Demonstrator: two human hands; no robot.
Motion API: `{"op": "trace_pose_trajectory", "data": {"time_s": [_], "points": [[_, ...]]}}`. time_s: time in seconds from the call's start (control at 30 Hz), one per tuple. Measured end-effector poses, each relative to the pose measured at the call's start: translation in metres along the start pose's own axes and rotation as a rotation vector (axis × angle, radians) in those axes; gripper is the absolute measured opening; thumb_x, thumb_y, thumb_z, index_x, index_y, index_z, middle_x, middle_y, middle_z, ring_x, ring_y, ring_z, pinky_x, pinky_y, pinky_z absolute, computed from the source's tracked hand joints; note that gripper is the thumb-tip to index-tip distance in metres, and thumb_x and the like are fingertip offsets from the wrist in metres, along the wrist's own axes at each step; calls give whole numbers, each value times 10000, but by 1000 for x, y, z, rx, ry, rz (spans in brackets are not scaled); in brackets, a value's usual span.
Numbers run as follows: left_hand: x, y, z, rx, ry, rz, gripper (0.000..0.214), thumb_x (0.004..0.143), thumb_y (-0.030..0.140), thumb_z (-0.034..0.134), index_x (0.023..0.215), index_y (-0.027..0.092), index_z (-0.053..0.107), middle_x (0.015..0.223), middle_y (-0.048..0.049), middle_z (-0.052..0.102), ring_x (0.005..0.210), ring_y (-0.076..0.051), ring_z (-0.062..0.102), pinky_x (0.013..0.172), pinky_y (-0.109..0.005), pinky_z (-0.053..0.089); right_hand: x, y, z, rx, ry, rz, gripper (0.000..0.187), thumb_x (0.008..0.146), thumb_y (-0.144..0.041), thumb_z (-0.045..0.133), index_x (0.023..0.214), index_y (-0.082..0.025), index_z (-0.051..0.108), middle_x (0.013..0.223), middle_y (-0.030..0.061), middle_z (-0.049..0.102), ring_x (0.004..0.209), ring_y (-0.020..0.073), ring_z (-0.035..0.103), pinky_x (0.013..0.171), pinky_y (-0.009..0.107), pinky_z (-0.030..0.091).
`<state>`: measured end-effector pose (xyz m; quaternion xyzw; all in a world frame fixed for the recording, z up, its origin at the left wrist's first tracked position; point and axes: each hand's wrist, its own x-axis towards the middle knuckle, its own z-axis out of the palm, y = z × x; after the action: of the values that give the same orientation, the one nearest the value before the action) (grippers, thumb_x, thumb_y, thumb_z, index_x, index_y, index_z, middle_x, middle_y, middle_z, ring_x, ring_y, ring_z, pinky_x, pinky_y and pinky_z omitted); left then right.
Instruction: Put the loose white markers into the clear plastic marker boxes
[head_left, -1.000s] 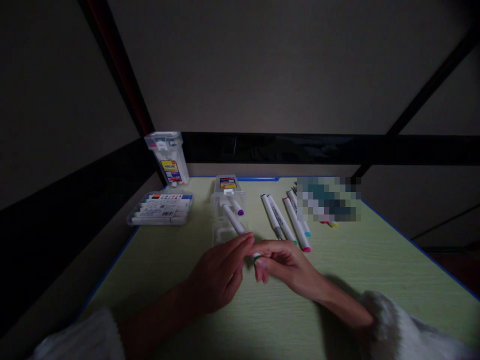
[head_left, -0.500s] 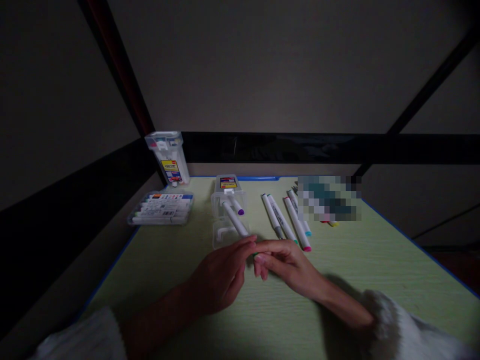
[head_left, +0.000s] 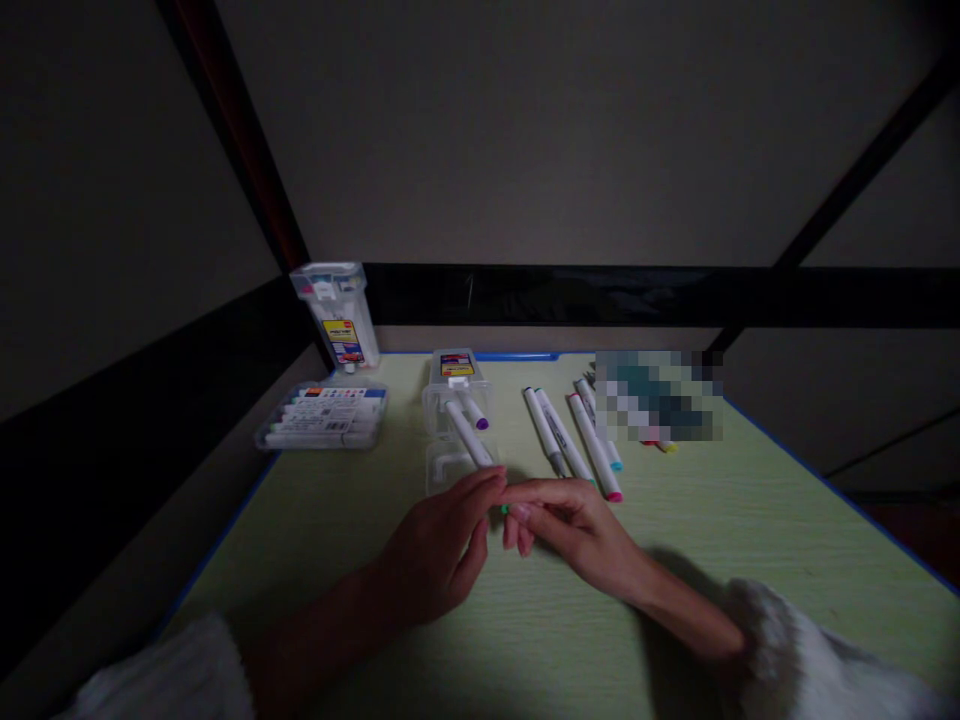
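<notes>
A white marker (head_left: pixel 469 436) with a green end slants up and away from my hands. Its green tip is pinched between the thumb and fingers of my right hand (head_left: pixel 574 525). My left hand (head_left: pixel 442 545) reaches in from the other side, fingers stretched together over the marker's near part and thumb apart from them. Its fingertips meet the right index finger; whether they press on the marker is hidden. Beyond, an open clear plastic case (head_left: pixel 457 372) lies on the table, a purple-ended marker (head_left: pixel 474 410) at its mouth. The case's lid (head_left: pixel 442 470) lies towards me, partly covered by the left hand.
Several loose markers (head_left: pixel 596 445) lie on the pale green table (head_left: pixel 360 660) right of the case. A pixelated patch hides things at the back right. On the left lies a filled marker case (head_left: pixel 322 418), with an upright case (head_left: pixel 341 320) behind it. Dark panels rise beyond the table.
Both hands and the marker's near end have shifted very slightly to the left. More of its green tip shows between the hands. The other things have stayed put.
</notes>
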<state>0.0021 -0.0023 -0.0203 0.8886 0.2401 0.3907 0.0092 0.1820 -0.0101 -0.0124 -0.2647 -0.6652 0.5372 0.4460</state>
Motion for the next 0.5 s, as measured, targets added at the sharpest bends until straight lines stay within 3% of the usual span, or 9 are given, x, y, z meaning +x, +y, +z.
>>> {"op": "trace_pose_trajectory", "data": {"time_s": [0.5], "points": [[0,-1,1,34,31,32,455,812,39,411,1256,118,350,1139,-140,564,1107,-168,519,903,-288,497,0,-2,1,-15,-11,12,227,853,-241,504,1000,-164,658,620,4,596,521,68,497,506,198,444]]}}
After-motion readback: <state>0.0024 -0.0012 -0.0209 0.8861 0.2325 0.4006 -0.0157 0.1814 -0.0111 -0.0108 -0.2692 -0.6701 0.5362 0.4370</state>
